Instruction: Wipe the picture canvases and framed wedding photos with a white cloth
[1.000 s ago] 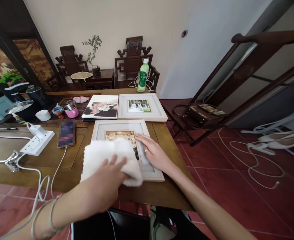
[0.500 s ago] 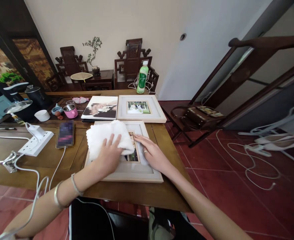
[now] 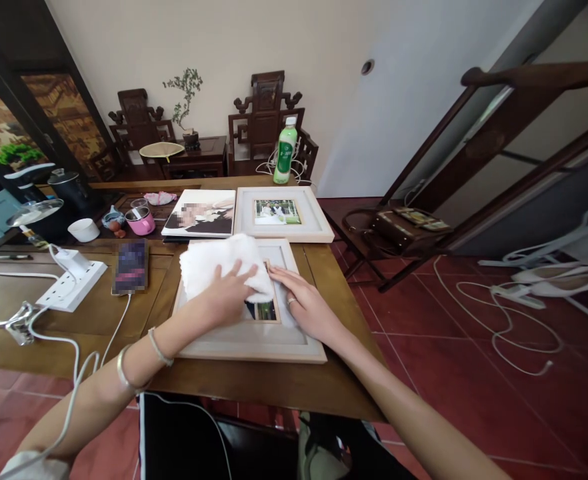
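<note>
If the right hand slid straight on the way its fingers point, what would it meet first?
Most likely the white cloth: the right hand, lying over the picture frame, points at the cloth's nearest edge. The gap looks very small; whether they already touch is hard to tell.

Cloth [image 3: 214,263] under left hand [image 3: 231,293]: white. Frame [image 3: 254,345] under right hand [image 3: 310,307]: pale beige border, whitish inside. Bottle [image 3: 285,157] beyond right hand: green; cap [image 3: 291,121] white. Mug [image 3: 144,225] left of left hand: pink. Floor [image 3: 439,393] right of right hand: red, pale-lined grid.

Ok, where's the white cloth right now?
The white cloth is left of centre in the head view, under the left hand, on the nearer picture frame.
</note>
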{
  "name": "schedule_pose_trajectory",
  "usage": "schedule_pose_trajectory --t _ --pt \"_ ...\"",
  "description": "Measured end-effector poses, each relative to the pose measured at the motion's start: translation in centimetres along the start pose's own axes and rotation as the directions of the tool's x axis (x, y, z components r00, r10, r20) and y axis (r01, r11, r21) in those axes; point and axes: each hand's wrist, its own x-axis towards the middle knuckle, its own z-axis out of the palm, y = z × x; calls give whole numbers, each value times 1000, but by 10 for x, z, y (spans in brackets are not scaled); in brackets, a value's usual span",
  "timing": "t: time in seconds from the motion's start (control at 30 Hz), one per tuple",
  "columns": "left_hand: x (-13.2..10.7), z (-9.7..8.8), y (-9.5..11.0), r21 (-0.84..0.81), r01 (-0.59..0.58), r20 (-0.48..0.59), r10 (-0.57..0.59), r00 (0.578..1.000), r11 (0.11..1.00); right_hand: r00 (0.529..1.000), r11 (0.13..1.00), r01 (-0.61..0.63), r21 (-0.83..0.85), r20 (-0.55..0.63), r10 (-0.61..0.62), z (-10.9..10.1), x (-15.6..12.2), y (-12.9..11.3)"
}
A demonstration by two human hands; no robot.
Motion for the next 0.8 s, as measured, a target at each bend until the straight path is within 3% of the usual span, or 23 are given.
schedule_pose_trajectory --t 0.17,0.3,0.4,0.53,0.63,0.7,0.8 --pt "-42 -11 35 -136 -162 133 180 975 977 999 999 -49 -7 -11 49 1 0 -2" --pt "-50 -9 44 -94 -173 102 182 978 981 999 999 -50 -11 -20 50 1 0 -3" --pt "-34 -3 33 19 -32 5 32 999 999 999 999 -48 -20 -11 48 1 0 -1" --pt "6 5 2 118 133 -184 -110 977 984 999 999 -46 -19 -5 46 1 -1 -1" --pt "35 9 -15 157 85 -254 -43 966 984 996 996 -82 -15 -20 82 2 -2 -2" --pt "46 10 -19 169 39 -236 2 972 985 994 994 -107 -11 -29 107 2 -2 -2" --pt "45 11 -12 142 53 -179 -27 983 988 994 994 -107 8 -27 107 3 -3 -1"
